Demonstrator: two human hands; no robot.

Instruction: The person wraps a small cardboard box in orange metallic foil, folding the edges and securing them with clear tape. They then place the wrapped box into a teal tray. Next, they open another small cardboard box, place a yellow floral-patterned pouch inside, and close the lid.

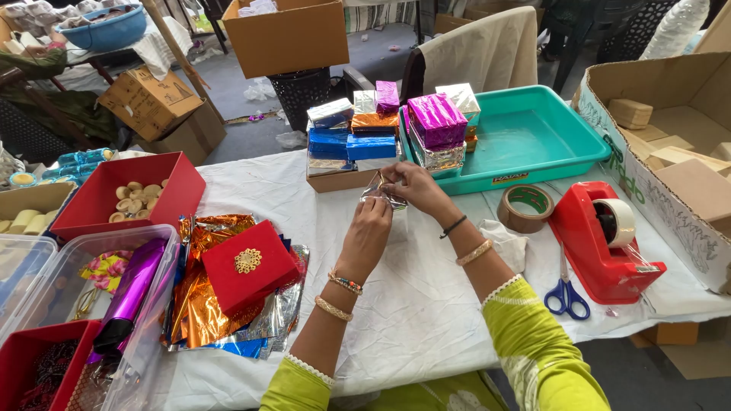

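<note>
Bright, even daylight, soft shadows, glare on crinkled metallic foil sheets point(221, 304), slight wide-angle bending at frame edges.

- A small gift-packing workshop, informal and hand-run.
- A worktable point(426, 304) under a white cloth carries a red tape dispenser point(605, 240), a roll of brown tape point(525, 208) and blue-handled scissors point(565, 293).
- Loose sheets of coloured foil point(202, 297) lie beside a red gift box point(249, 264).
- Foil-wrapped parcels point(435, 122) are stacked by a teal tray point(533, 141).
- Cardboard cartons point(285, 34) stand on the bare floor, one holding plain wooden blocks point(670, 156).
</note>
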